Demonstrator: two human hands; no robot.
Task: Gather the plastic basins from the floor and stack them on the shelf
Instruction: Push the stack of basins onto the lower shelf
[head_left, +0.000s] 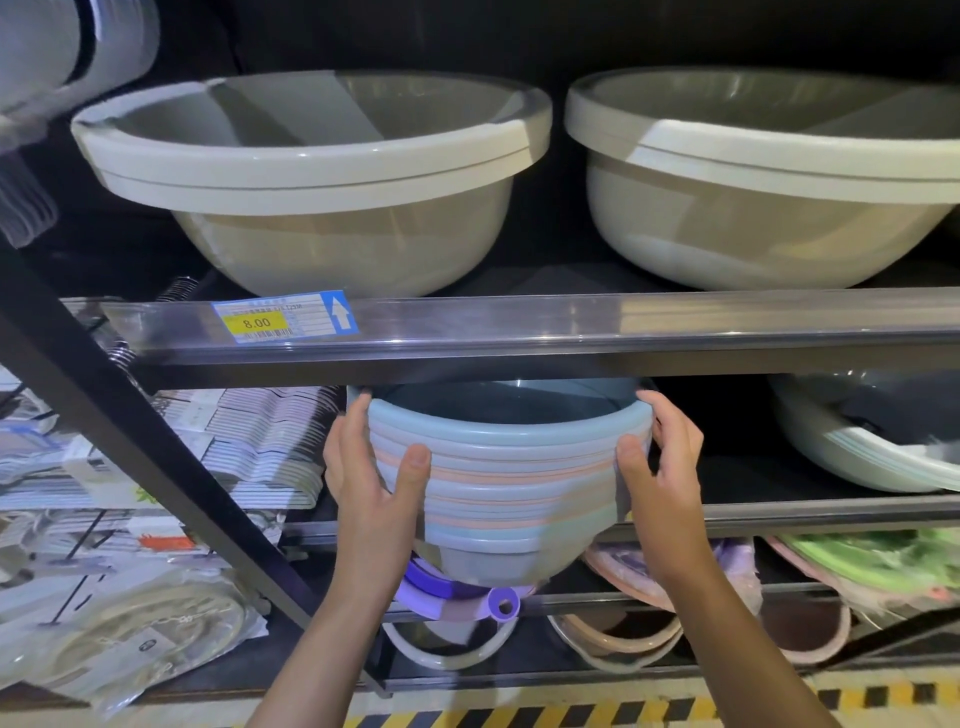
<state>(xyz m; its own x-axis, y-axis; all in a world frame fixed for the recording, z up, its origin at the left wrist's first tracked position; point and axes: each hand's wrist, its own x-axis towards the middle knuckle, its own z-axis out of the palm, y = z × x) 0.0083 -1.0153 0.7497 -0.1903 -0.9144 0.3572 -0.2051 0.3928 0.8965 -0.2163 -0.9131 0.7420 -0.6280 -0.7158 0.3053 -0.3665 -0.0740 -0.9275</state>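
A nested stack of blue and pink plastic basins (511, 478) hangs tilted at the front of the middle shelf (810, 512), its rim just under the shelf above. My left hand (371, 483) grips the stack's left side, thumb on the front rims and fingers curled behind. On the right side my right hand (660, 467) holds it the same way. The stack's base sticks out below the shelf edge.
Two stacks of large beige basins (317, 171) (769, 156) fill the upper shelf (571, 322) with a price tag (285, 317). A pale basin (872, 447) lies tilted to the right. Hangers (260, 441) lie left. Purple, pink and green basins sit below. Striped floor tape (649, 712) runs along the bottom.
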